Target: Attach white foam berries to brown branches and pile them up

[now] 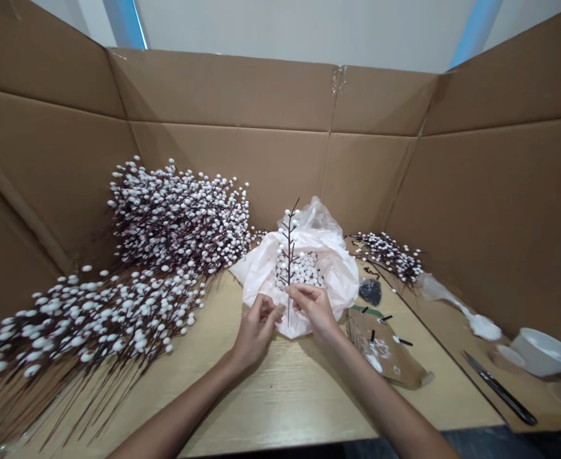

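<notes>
Upright in front of me is a dark brown artificial branch (289, 255) with short side twigs, a few apparently tipped with white berries. The thumb and forefinger of my right hand (310, 304) pinch its lower stem. Just left of the stem, my left hand (260, 323) is closed with thumb and fingertips together; what they hold, if anything, is too small to make out. Behind the branch lies an open white plastic bag (256, 280), with many loose white berries (309, 271) inside.
Finished-looking white-berry branches (180, 217) are heaped at left, more (118, 312) nearer me. At right are a smaller bunch (390, 255), a dark packet (370, 291), brown paper (390, 350) with small black pieces, a knife (500, 389) and a white bowl (546, 350). Cardboard walls (233, 89) enclose the table.
</notes>
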Demonstrator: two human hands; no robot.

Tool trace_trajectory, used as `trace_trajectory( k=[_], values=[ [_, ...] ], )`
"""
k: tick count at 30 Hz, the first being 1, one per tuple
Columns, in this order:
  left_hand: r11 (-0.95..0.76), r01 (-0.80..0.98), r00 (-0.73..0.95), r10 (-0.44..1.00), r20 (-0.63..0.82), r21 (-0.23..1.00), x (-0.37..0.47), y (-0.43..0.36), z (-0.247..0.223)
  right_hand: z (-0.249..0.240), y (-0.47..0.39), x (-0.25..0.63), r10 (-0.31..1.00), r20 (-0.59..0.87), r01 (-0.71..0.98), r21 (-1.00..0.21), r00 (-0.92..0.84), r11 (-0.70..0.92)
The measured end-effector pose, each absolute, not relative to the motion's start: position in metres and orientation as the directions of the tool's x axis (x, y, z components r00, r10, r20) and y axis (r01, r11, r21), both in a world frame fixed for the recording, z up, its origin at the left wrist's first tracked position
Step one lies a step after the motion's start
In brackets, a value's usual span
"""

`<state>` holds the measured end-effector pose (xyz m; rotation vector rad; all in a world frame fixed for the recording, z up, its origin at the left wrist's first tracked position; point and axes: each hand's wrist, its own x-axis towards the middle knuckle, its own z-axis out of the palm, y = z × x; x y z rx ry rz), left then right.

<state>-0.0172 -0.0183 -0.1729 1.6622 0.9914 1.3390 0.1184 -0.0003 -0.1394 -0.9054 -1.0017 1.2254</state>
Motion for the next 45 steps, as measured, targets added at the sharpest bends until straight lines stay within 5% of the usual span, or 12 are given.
trace_trajectory(
  k=[27, 45],
  values=[
    [-0.490, 0.276, 0.269, 0.865, 0.423, 0.827, -0.016, -0.020, -0.168, -0.146, -0.003, 0.115, 0.993, 0.115, -0.325, -0.940, -0.011, 0.105],
    [-0.431, 0.212, 0.277, 0.887, 0.369, 0.877, -0.017, -0.019, -0.170, -0.148, 0.000, 0.117, 0.982, 0.168, -0.229, -0.963, -0.092, 0.143]
  ],
)
